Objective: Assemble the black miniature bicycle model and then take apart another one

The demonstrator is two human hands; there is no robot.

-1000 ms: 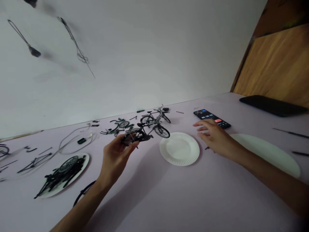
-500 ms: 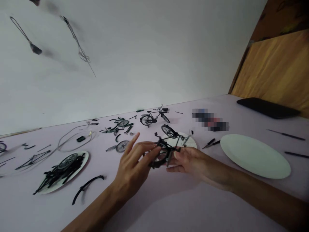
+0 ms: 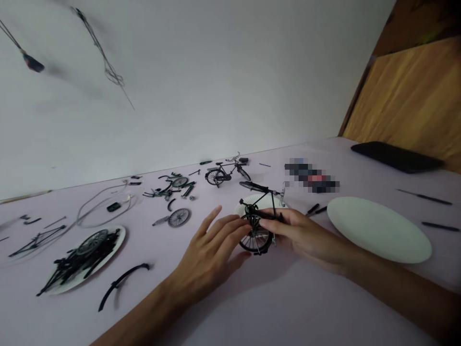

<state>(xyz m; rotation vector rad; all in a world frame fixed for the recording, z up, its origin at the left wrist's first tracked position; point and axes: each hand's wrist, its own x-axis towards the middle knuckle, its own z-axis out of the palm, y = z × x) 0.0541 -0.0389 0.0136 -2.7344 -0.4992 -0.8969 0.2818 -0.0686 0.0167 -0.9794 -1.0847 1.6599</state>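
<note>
A small black model bicycle is held tilted in front of me, its spoked wheel turned toward my left side. My right hand is closed on its frame, with the thumb across the dark tubing and some fingers hidden behind. My left hand has its fingers stretched out, fingertips at the edge of the spoked wheel; whether they press on it I cannot tell. Behind the held model lies a white plate, partly covered by it. A complete model bicycle stands farther back on the table.
At left, a white plate carries black parts and a wheel. A curved black mudguard, a loose wheel and a cable lie nearby. To the right are an oval white plate, thin tools and a black flat object.
My right hand has turned the model bicycle so its spoked wheel shows more fully. My left fingers have loosened and drawn back slightly from it. The view has shifted a little.
</note>
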